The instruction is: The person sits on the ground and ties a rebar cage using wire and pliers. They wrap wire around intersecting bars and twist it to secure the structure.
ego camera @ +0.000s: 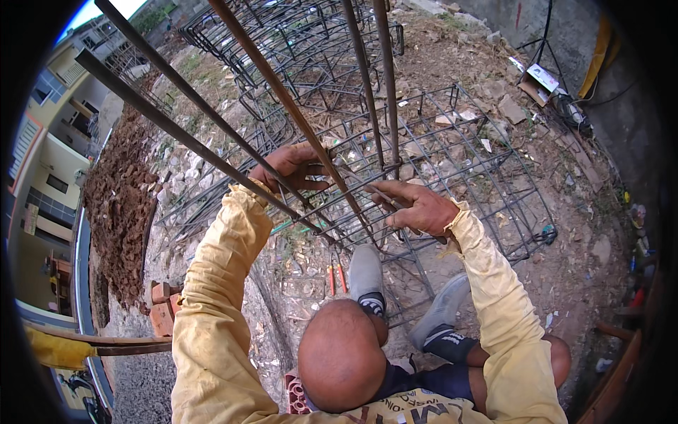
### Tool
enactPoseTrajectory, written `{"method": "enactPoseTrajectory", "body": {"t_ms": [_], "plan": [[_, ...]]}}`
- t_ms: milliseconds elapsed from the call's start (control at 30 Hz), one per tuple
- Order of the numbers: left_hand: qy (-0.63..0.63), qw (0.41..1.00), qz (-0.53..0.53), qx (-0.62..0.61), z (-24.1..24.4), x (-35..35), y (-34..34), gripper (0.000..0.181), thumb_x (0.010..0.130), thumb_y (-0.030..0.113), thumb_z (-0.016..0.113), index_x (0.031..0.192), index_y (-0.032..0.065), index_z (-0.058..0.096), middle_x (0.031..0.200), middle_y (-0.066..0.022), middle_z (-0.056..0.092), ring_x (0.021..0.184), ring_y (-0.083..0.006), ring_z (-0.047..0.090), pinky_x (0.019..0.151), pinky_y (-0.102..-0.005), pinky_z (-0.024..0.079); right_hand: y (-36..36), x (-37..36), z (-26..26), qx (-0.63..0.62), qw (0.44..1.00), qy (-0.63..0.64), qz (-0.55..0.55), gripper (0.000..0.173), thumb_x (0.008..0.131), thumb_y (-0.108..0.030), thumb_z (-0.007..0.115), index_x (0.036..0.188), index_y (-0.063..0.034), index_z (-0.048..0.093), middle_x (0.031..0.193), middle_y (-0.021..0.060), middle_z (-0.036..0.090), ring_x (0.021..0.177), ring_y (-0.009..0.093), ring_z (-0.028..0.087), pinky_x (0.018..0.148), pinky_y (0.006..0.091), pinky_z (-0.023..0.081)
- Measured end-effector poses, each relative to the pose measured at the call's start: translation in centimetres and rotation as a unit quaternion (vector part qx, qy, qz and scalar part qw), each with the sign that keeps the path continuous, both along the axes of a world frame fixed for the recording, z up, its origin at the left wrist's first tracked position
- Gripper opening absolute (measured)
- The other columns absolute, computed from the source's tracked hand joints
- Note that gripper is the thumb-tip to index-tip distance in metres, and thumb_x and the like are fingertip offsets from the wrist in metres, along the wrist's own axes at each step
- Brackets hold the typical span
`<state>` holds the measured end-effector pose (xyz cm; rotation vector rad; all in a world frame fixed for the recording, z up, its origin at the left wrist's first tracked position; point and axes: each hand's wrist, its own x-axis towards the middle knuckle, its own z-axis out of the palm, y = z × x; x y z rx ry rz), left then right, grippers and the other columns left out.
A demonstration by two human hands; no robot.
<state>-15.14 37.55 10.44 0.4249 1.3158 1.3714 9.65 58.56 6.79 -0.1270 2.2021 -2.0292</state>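
Several long steel reinforcing bars (185,139) rise from the work before me towards the upper left, beside a rusty bar (280,90). My left hand (296,167) reaches in among these bars, fingers bent near the rusty one; whether it grips anything is hard to tell. Across from it, my right hand (416,206) has a thin metal rod or wire (385,197) between thumb and fingers. A rebar cage (476,175) with tied stirrups lies below and to the right of my hands. Pliers or pincers with red handles (337,279) rest on the ground left of my shoe.
More rebar cages (312,58) are stacked farther out. Red bricks (162,309) and a mound of brown soil (119,222) lie at the left. A tripod (543,40) and an open box (539,85) stand near the wall. Rubble covers the ground.
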Motion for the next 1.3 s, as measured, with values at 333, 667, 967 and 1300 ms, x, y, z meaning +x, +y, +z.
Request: {"method": "enactPoseTrajectory", "body": {"t_ms": [333,667,967,1300], "plan": [[-0.091,0.979,-0.073,0.166,-2.1,-1.2,-0.5,0.027,0.088,0.017,0.069,0.11,0.0017,0.063,0.114,-0.0108,0.065,0.104,-0.0279,0.066,0.095,-0.0469,0.055,-0.1,-0.4,-1.7,-0.16,0.987,-0.004,0.031,0.079,0.079,-0.014,0.07,0.15,-0.005,0.036,0.141,0.0107,0.051,0.132,0.022,0.045,0.109,0.0373,0.037],[0.29,0.947,-0.132,-0.043,1.2,-2.1,1.2,0.027,0.083,0.005,0.075,0.102,0.0066,0.057,0.105,-0.0039,0.063,0.099,-0.0176,0.066,0.087,-0.0282,0.052,0.4,-0.6,-2.5,-0.086,0.995,0.013,0.042,0.079,0.079,-0.022,0.067,0.15,-0.0082,0.036,0.135,0.0157,0.055,0.13,0.028,0.048,0.109,0.042,0.036],[0.173,0.979,-0.105,-0.002,1.3,-1.9,1.2,0.024,0.081,-0.003,0.073,0.097,0.0048,0.058,0.102,-0.007,0.065,0.101,-0.0207,0.065,0.088,-0.03,0.053,0.7,-1.0,-2.6,-0.012,0.999,0.011,0.038,0.071,0.083,-0.021,0.065,0.148,-0.0122,0.04,0.13,0.0168,0.058,0.123,0.028,0.054,0.105,0.0407,0.042],[0.214,0.97,-0.115,-0.031,1.9,-1.7,1.7,0.024,0.08,-0.008,0.072,0.095,0.0057,0.06,0.103,-0.0072,0.068,0.096,-0.0189,0.067,0.086,-0.03,0.054,-0.4,-0.2,-2.2,0.07,0.996,-0.01,-0.048,0.06,0.097,-0.026,0.058,0.15,-0.0087,0.035,0.093,0.0083,0.061,0.07,0.014,0.064,0.064,0.0297,0.052]]}}
